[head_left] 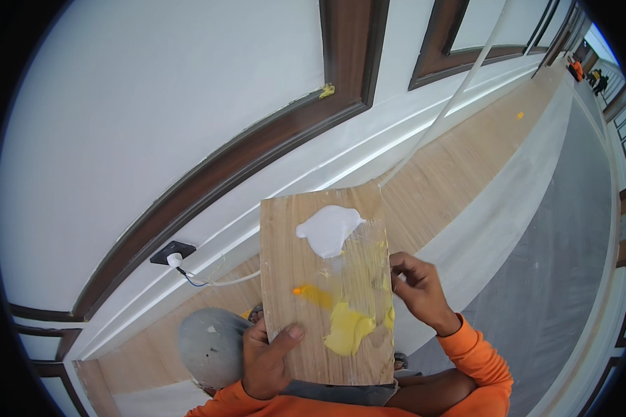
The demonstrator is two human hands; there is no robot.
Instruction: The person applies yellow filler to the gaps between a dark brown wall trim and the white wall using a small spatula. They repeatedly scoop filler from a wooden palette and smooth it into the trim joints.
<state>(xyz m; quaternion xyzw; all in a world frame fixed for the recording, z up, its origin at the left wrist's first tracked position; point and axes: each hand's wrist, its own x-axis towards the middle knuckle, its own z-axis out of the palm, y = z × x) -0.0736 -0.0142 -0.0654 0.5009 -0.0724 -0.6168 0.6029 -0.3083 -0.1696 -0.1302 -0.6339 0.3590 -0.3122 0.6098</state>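
My left hand grips the lower left corner of a flat wooden board, thumb on top. On the board lie a white blob of paste, a larger smear of yellow paste and a small orange dab with a streak trailing from it. Thin yellow residue coats the board's right side. Beside the right edge is my right hand, fingers curled and pinched together. The board's edge partly hides those fingertips, so whatever they hold cannot be made out.
A white wall with brown moulding runs along the left, with a bit of yellow paste on its corner. A plug sits in a black wall socket, its cable passing behind the board. Pale covering lies along the floor. People sit far off.
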